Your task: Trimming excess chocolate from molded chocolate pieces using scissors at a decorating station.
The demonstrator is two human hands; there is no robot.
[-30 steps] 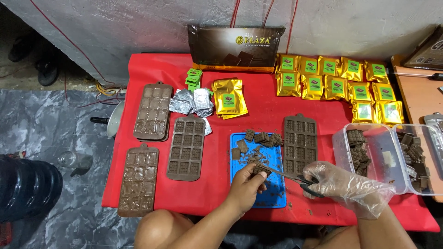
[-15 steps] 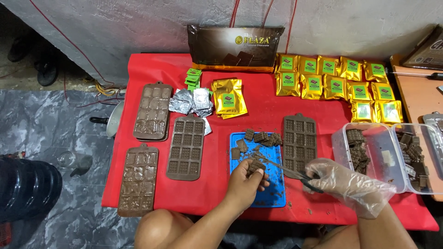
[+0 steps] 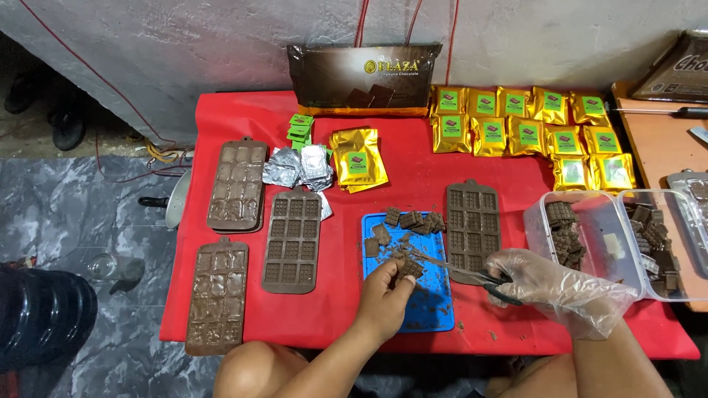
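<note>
The bare left hand (image 3: 385, 293) pinches a brown chocolate piece (image 3: 410, 269) on the blue mat (image 3: 435, 309), while the film-gloved right hand (image 3: 549, 284), at its 3 o'clock, grips scissors (image 3: 461, 269) aimed at it. At 12, trimmed squares (image 3: 413, 220) lie heaped; beyond wait a clear tub (image 3: 590, 221) part-filled, rubbery moulds (image 3: 293, 239) and glossy gold pouches (image 3: 527, 133), so trimming seems midway

Even, bright diffuse light, soft shadows only; glare on gold pouches (image 3: 527, 133) at 1 o'clock, foil wrappers (image 3: 299, 166) glint, sharp centre, slight wide-angle bend at edges.
</note>
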